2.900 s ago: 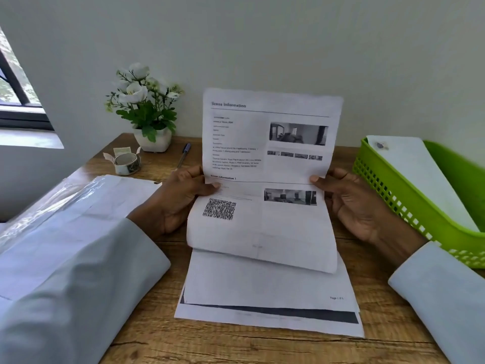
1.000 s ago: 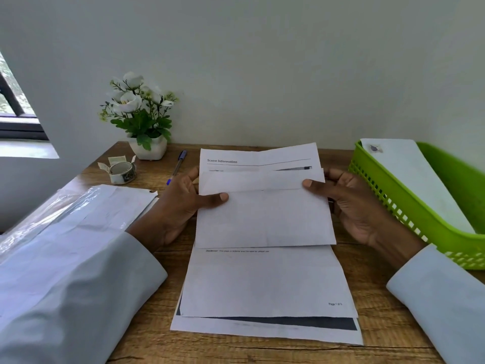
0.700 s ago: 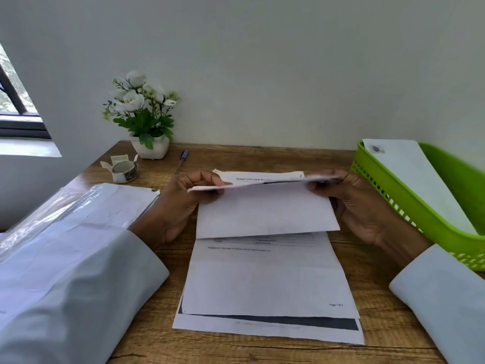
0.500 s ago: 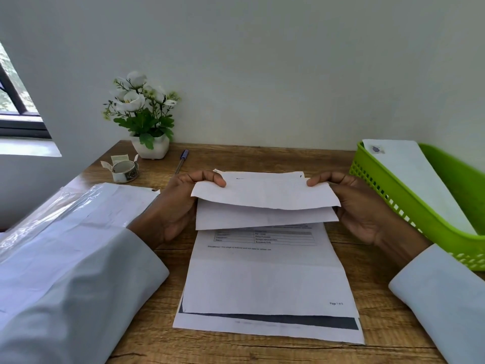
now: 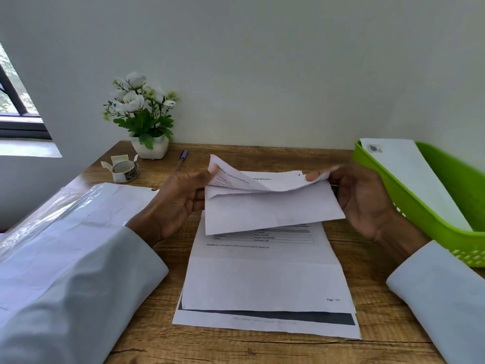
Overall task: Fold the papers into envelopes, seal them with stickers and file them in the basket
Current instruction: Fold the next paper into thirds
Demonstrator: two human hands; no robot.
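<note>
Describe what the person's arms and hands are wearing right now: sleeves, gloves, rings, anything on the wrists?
Both arms wear long, loose, pale blue-grey sleeves: left sleeve, right sleeve. The plain cuffs end at the wrists. The left hand and right hand are bare: no gloves, and no rings, watch or bracelet show.

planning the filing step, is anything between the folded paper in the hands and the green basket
Nothing visible blocks it. The folded paper is held by both hands, and only the right hand lies between it and the green basket, which already holds an envelope.
</note>
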